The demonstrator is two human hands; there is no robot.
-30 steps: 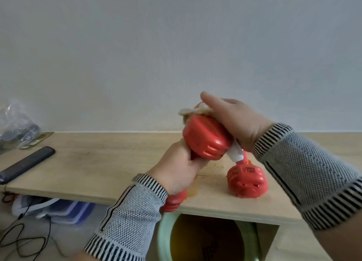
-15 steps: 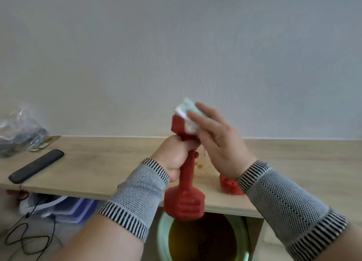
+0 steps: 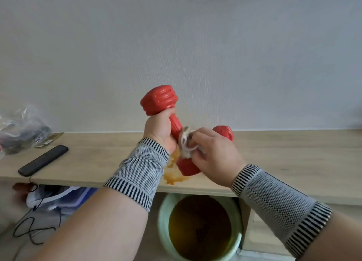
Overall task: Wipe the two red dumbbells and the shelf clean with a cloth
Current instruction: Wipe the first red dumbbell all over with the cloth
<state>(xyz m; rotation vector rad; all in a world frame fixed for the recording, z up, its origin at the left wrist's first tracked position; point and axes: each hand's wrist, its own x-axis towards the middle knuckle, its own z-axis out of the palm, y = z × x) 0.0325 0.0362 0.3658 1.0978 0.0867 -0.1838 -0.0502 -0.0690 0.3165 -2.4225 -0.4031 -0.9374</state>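
dumbbell (image 3: 159,100): ribbed semi-gloss plastic | shelf (image 3: 284,155): matt pale wood | cloth (image 3: 186,143): crumpled fabric

No readable writing anywhere in this shot. At six o'clock, the pale green round bucket (image 3: 199,228) holding dark yellow-brown liquid shows a dark blurred mark down under the surface, but no letters or figures come through. Over at nine o'clock, the flat packet with a brownish printed edge (image 3: 50,139), tucked beside the crumpled clear plastic bag (image 3: 20,129), carries some marking too small and soft to make out. The long black glossy remote-like bar (image 3: 43,160) at about eight o'clock shows a plain dark face. Nothing legible on the raised red ribbed plastic dumbbell (image 3: 159,100) either.
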